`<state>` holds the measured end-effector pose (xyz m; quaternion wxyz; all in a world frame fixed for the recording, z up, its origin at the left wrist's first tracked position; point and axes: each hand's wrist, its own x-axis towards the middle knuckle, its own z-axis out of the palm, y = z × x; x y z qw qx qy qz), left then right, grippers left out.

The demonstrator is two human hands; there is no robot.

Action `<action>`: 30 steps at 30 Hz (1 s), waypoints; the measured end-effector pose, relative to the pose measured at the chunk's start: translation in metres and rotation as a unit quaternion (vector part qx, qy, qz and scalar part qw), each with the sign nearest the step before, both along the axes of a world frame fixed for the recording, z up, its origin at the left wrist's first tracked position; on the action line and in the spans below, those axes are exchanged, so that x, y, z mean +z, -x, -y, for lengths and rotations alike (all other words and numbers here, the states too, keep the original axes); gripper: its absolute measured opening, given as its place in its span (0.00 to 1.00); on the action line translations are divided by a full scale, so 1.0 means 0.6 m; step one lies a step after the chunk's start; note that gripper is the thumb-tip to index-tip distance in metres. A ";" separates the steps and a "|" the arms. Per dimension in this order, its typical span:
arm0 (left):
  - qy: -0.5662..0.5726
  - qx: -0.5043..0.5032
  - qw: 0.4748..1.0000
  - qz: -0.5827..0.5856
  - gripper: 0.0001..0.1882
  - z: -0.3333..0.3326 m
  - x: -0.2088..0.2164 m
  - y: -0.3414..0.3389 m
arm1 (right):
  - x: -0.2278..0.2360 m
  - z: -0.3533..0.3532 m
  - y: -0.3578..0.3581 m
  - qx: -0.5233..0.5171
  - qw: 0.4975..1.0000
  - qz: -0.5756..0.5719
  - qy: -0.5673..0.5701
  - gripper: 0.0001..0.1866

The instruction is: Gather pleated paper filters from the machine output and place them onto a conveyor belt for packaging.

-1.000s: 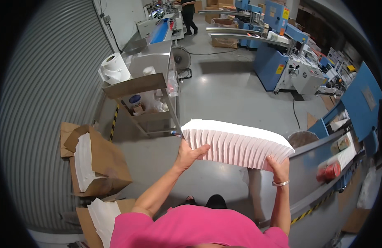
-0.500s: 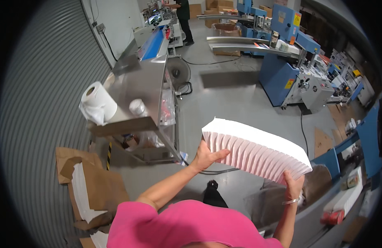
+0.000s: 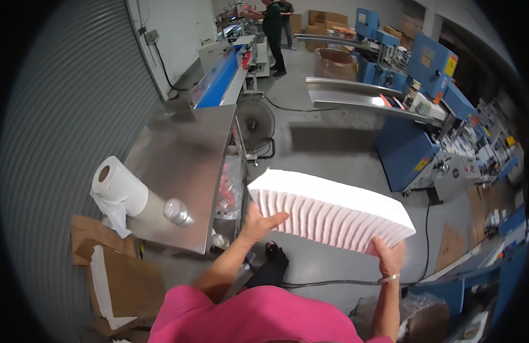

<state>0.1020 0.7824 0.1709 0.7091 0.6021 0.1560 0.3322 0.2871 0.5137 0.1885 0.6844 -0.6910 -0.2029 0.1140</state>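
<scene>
Both hands (image 3: 259,220) (image 3: 388,257) grip napkin stack (image 3: 333,208) ends

Factory floor: blue packaging machines (image 3: 416,114), steel table (image 3: 184,166), roller door (image 3: 70,114).

steel table (image 3: 184,154) close left w/ paper roll (image 3: 118,186); floor (image 3: 333,148) ahead open.

Grey concrete floor (image 3: 333,143), corrugated shutter (image 3: 64,114), blue machines (image 3: 413,131)
</scene>
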 end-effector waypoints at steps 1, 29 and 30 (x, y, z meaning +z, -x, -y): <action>0.000 0.017 1.000 0.015 0.32 -0.035 -0.003 -0.005 | 0.007 -0.049 -0.014 0.025 1.000 0.002 0.017 0.24; 0.278 0.608 0.722 -0.180 0.36 -0.484 -0.111 0.086 | -0.114 -1.281 -0.069 0.785 0.576 0.062 0.220 0.29; 0.290 0.614 0.711 -0.185 0.38 -0.503 -0.105 0.080 | -0.111 -1.329 -0.061 0.774 0.541 0.146 0.296 0.28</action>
